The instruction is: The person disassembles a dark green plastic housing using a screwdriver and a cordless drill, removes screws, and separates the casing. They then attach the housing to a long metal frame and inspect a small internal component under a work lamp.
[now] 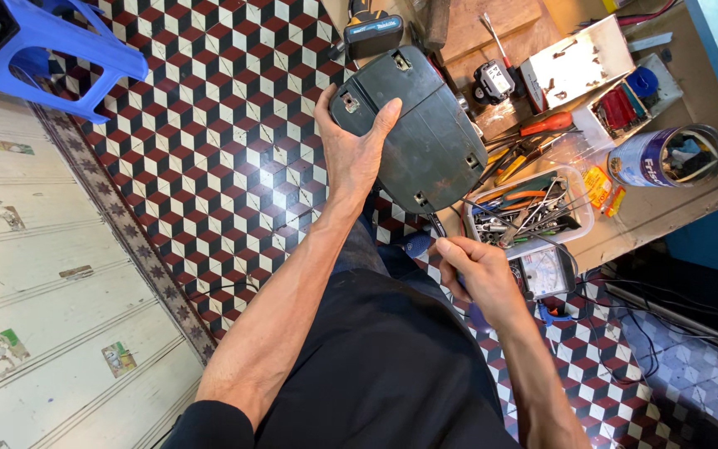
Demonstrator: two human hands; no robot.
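My left hand (351, 145) grips a dark green-grey plastic device casing (421, 129) at its left edge and holds it up above the tiled floor. The casing is rounded and has screw recesses near its corners. My right hand (477, 270) is closed around the handle of a thin tool, probably a screwdriver (435, 224), whose dark tip touches the lower edge of the casing. Most of the tool is hidden in my fist. My dark trousers fill the lower middle.
A clear plastic tub of hand tools (529, 208), an analogue multimeter (543, 273), a tin can (666, 155) and a white parts box (579, 62) crowd a low wooden bench at right. A blue plastic stool (51, 50) stands top left. Cables trail at lower right.
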